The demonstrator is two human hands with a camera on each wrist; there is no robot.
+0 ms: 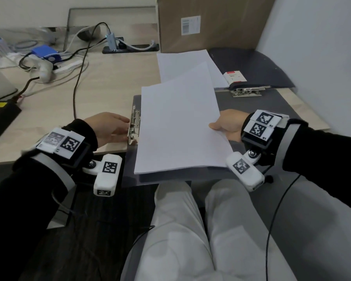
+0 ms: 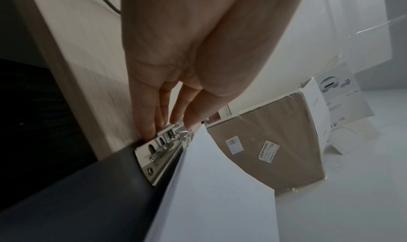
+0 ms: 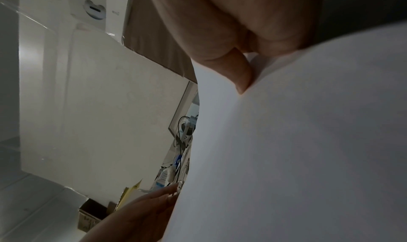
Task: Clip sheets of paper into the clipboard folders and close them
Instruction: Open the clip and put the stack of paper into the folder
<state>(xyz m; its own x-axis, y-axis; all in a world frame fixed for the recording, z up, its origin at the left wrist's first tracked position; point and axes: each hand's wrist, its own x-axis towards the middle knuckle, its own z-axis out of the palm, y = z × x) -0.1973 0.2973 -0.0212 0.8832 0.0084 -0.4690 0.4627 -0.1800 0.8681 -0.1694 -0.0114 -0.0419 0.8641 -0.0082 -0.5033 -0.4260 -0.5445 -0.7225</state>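
Right now the right hand (image 1: pixel 228 126) pinches a sheaf of white paper (image 1: pixel 176 122) at its right edge, thumb on top and the other fingers hidden beneath, so the stack hangs just above the open grey clipboard folder (image 1: pixel 249 104). That grip at the far side seems meant to leave the opposite edge free to slide toward the metal clip (image 1: pixel 134 126), which sits along the folder's left edge. The left hand (image 1: pixel 107 126) reaches in from the left with fingers extended, fingertips (image 2: pixel 152 129) resting against the clip's plate; they look relaxed rather than curled round anything, probably poised to press the lever and lift the clamp. Whether the clamp is already raised I cannot tell.

The paper's long axis runs roughly from the near edge of the desk (image 1: pixel 109 82) toward the back, tilted slightly clockwise against the folder, so its left edge lies close beside the clip but not square to it. It will likely need a small turn before it seats. The folder itself overhangs the desk's near edge above the person's lap.

Behind it, toward the back right corner, a second folder (image 1: pixel 257 65) lies open with loose white sheets (image 1: pixel 188 63) on it and its own clip (image 1: pixel 247 92). A cardboard box (image 1: pixel 211 23) stands at the back edge, and cables (image 1: pixel 79 63) trail across the left part.
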